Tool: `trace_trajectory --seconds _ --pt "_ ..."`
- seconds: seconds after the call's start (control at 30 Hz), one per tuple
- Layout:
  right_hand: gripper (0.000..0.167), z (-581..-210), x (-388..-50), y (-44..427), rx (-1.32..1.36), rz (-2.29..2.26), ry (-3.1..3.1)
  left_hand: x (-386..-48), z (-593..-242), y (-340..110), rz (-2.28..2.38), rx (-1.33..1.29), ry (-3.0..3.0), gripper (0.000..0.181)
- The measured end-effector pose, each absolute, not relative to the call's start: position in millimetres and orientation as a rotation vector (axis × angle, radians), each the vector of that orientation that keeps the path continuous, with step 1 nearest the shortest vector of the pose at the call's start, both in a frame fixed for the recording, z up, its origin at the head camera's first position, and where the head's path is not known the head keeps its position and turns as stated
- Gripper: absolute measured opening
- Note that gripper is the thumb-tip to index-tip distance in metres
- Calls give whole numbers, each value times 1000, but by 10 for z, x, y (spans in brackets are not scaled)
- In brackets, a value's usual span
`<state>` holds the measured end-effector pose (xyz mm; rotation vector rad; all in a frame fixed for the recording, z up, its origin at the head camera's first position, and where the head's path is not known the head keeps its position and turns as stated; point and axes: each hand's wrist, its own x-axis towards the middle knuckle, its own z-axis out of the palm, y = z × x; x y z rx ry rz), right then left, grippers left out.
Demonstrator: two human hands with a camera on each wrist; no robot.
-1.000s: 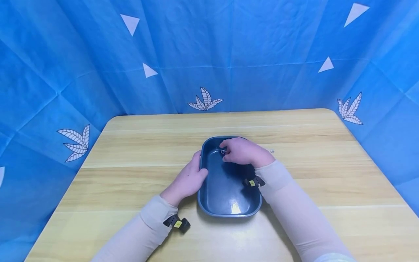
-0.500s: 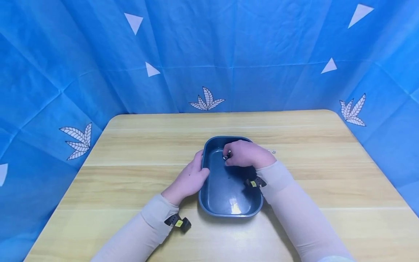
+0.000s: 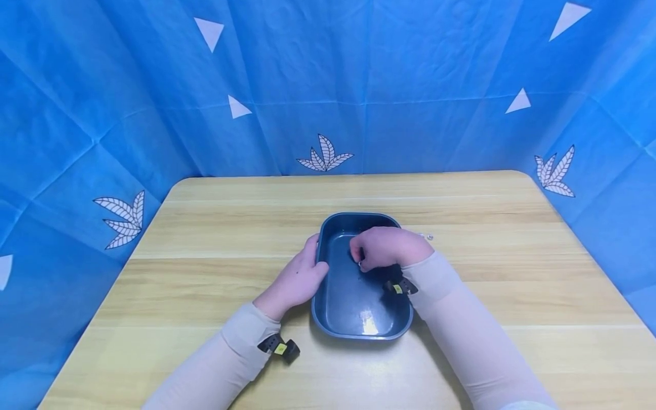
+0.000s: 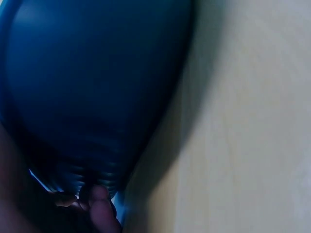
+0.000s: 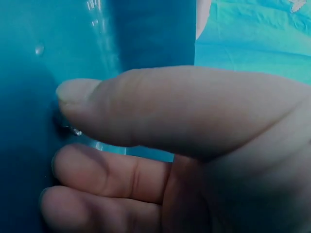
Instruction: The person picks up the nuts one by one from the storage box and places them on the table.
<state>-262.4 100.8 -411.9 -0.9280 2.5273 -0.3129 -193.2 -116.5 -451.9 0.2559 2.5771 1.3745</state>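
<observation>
A dark blue plastic tub [image 3: 348,307] with rounded corners stands on the wooden table. My left hand [image 3: 299,279] grips its left wall, thumb over the rim and fingers outside; fingers also show beside the tub in the left wrist view. Inside the tub, my right hand [image 3: 386,247] is low over the floor with bent fingers. It pinches a small shiny metal piece [image 3: 360,263], mostly covered by the fingers. In the right wrist view, the metal piece [image 5: 75,130] glints between the thumb and fingers; its exact kind cannot be made out.
Small pale, shiny bits [image 3: 429,237] lie on the table [image 3: 230,228] just right of the tub, partly hidden by the right wrist. A blue patterned curtain [image 3: 328,85] hangs behind the table and along both sides.
My right hand has moved from the tub's far end toward its middle, carrying the metal piece, which is now more hidden by the fingers. My left hand stays on the rim.
</observation>
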Motion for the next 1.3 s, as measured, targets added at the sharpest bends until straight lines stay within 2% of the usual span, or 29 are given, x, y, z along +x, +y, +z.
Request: trace_trajectory --seconds 0.67,1.3 --pt "16 -4068 -2569 1004 -885 -207 2558 -1950 -4486 -1136 1358 240 2583 65" --pt "11 -4008 -2567 978 -918 -357 2584 -1948 -4523 -1164 1366 239 2570 64"
